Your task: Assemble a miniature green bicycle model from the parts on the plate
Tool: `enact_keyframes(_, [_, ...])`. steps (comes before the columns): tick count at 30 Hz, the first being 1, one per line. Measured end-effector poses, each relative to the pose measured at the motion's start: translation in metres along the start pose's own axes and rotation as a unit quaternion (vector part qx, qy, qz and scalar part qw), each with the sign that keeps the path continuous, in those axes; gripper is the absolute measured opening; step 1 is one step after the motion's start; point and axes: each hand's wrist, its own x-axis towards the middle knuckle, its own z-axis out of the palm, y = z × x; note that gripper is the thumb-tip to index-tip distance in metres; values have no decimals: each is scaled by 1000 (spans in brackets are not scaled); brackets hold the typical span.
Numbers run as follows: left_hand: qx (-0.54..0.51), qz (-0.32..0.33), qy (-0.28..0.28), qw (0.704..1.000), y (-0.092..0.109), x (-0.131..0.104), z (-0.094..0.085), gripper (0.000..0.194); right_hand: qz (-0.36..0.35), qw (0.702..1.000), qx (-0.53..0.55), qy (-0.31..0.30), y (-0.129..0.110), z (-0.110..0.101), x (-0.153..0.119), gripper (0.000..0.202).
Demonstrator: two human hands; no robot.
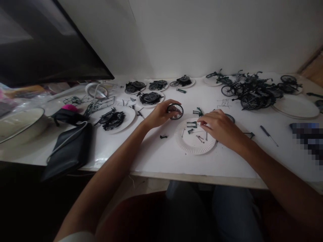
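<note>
1. The left hand (159,113) has its grip closed on a small spoked wheel (175,111), fingers and thumb at the rim; the wheel is held up above the table (156,158), just left of the paper plate (183,145).
2. The right hand (217,126) reaches over that plate's right side, its fingertips bent down close to the small parts (whether its grip has anything in it, I cannot tell).
3. On the plate lie small green pieces (192,124) and several thin rods (200,138).
4. Just behind the plate is a green forked part (198,111); another wheel (230,117) shows partly behind the right hand.
5. A small black piece (163,136) lies on the table to the left of the plate, and a screwdriver (268,135) lies well to the right.
6. Farther back on the right, toy bicycles (252,92) are heaped together, beside a stack of paper plates (297,107).
7. To the left, another paper plate (128,118) bears dark bicycle parts (113,120), with more loaded plates behind it.
8. At the far left are a black case (69,144), a pale bowl (21,126) and a large screen (50,43).
</note>
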Motion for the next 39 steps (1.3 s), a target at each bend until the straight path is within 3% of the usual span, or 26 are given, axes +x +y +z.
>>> enact_keyframes(6, [121, -19, -67, 990, 0, -1, -5, 44, 47, 992, 77, 85, 4, -7, 1, 16])
enact_keyframes(9, [192, -16, -70, 979, -5, -2, -7, 44, 56, 985, 92, 132, 8, -10, 2, 13])
enact_keyframes(13, [289, 65, -27, 955, 2, -5, -1, 34, 73, 974, 93, 195, 12, -14, 2, 10])
enact_keyframes(17, [255, 160, 8, 953, 32, -7, 25, 34, 79, 967, 126, 206, 9, -14, 3, 10])
enact_keyframes(22, [257, 235, 30, 937, 52, -9, 49, 19, 63, 964, 181, 184, -2, -10, 5, 9])
enact_keyframes(28, [188, 278, 46, 941, 49, -11, 47, 18, 65, 964, 190, 174, -7, -5, 6, 6])
enact_keyframes(31, [171, 263, 76, 946, 51, -12, 46, 17, 64, 969, 176, 161, -7, -8, 4, 7])
enact_keyframes(35, [182, 189, 95, 960, 49, -13, 38, 17, 33, 993, 105, 32, -5, -23, -3, 16])
enact_keyframes(39, [209, 205, 113, 950, 41, -12, 25, 14, 28, 995, 45, -84, -2, -33, -9, 25])
